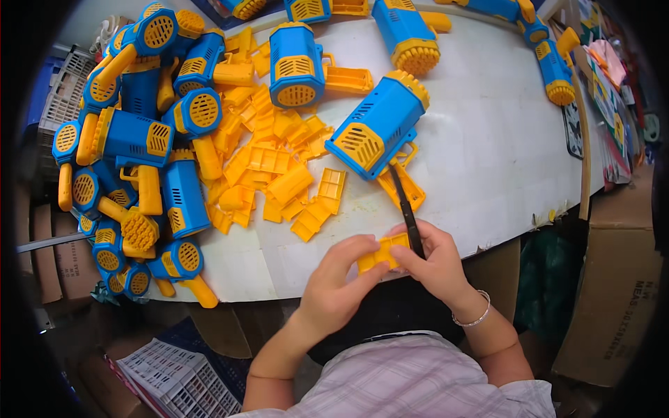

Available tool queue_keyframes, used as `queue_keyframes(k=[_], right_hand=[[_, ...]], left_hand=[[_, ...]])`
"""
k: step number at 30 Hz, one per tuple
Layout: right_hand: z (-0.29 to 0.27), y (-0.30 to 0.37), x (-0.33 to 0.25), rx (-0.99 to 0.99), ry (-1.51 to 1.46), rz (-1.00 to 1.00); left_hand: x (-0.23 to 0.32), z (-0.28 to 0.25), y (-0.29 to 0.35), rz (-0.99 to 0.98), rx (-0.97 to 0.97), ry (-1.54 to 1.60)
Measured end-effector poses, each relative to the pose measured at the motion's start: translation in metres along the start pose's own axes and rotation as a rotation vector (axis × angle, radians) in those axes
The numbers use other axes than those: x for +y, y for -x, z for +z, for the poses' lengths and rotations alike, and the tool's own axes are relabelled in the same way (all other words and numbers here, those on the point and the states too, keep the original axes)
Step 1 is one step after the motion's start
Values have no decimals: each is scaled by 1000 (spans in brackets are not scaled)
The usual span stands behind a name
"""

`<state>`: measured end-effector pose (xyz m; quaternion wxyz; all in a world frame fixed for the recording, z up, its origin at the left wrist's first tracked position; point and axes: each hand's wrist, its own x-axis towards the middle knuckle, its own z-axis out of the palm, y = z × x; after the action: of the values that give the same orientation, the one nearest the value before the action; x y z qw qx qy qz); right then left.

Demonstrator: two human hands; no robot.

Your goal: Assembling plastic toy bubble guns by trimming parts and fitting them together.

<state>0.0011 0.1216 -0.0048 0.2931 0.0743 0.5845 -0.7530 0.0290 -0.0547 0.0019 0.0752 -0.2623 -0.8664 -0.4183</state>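
Near the front edge of the table, a small yellow plastic cover [376, 259] with inner ribs is pinched between the fingers of both hands. My left hand [334, 279] grips its left side. My right hand [440, 263] touches the right side and also holds a long, slim black tool [405, 209], pointing away from me. Just beyond lies a blue-and-yellow toy gun [385, 125] on its side. Its yellow handle [412, 187] is open and hollow, and the tool's far end overlaps it. Whether they touch I cannot tell.
Loose yellow covers [272, 161] lie heaped left of centre. Several toy guns [136, 139] are stacked at the left; another toy gun [296, 66] lies behind the heap. A phone [573, 131] rests by the table's right edge. A cardboard box [613, 299] stands at the right.
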Motion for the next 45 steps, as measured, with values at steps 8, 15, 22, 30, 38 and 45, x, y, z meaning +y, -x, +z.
queue_keyframes(k=[8, 15, 22, 30, 38, 45], right_hand=[[8, -4, -1, -144, 282, -145], [42, 9, 42, 101, 156, -224], [5, 6, 3, -1, 643, -331], [-8, -14, -10, -61, 1219, -300], [-2, 4, -23, -224, 1069, -288], [3, 4, -15, -247, 1004, -367]], left_hand=[[13, 1, 12, -961, 61, 1196], [22, 33, 0, -860, 459, 1209], [3, 9, 6, -1060, 220, 1149], [15, 11, 18, -1098, 122, 1149], [10, 7, 25, -1016, 198, 1246], [6, 11, 19, -984, 223, 1382]])
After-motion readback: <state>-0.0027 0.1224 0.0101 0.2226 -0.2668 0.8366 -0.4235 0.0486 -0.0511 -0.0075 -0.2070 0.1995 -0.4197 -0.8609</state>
